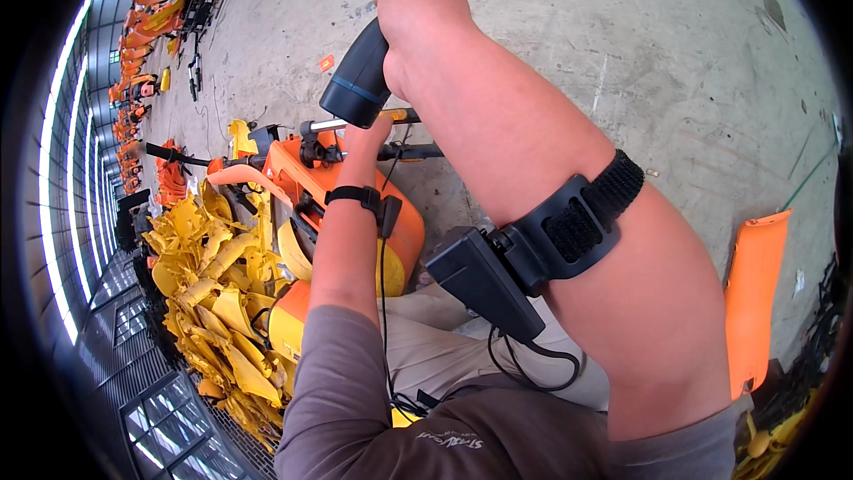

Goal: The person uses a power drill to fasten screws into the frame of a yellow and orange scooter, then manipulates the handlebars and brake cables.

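Dark blue-banded power tool point(360, 80) above orange, yellow-trimmed machine point(306, 173)

The person is wearing a grey-brown top with sleeves pushed up, and pale trousers. Black straps are circling both forearms, the right strap point(577, 222) carrying a black box point(484, 283) trailing a cable.

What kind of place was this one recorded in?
Probably a factory or workshop hall: bare concrete floor, a heap of yellow plastic parts, rows of orange machines by tall windows, and a power tool in the right hand.
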Demonstrator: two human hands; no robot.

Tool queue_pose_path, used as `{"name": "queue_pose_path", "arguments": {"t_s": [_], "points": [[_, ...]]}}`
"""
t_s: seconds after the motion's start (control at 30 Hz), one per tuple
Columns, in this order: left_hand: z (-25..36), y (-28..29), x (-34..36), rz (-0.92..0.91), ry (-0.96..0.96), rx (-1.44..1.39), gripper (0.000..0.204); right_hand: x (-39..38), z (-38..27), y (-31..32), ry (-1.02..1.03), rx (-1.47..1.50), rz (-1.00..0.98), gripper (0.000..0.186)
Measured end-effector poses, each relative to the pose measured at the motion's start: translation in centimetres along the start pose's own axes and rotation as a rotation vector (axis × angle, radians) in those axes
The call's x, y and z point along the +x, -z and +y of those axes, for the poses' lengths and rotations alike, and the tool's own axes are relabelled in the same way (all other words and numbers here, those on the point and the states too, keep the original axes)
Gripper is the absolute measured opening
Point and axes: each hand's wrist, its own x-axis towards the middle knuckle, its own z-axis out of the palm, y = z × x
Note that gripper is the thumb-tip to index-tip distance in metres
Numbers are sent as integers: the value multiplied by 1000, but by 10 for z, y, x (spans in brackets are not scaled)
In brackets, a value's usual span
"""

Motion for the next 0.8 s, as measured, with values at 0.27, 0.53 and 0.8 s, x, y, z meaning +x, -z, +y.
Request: {"name": "queue_pose_path", "arguments": {"t_s": [0.27,0.53,0.8], "points": [[14,8,-2,13,-93,91,52,-3,-3,1,-29,22,0,43],[27,15,-6,63,-207,186,49,17,1,0,-57,3,-12,40],[40,28,-4,103,-271,242,47,14,-5,2,-22,18,-14,38]]}}
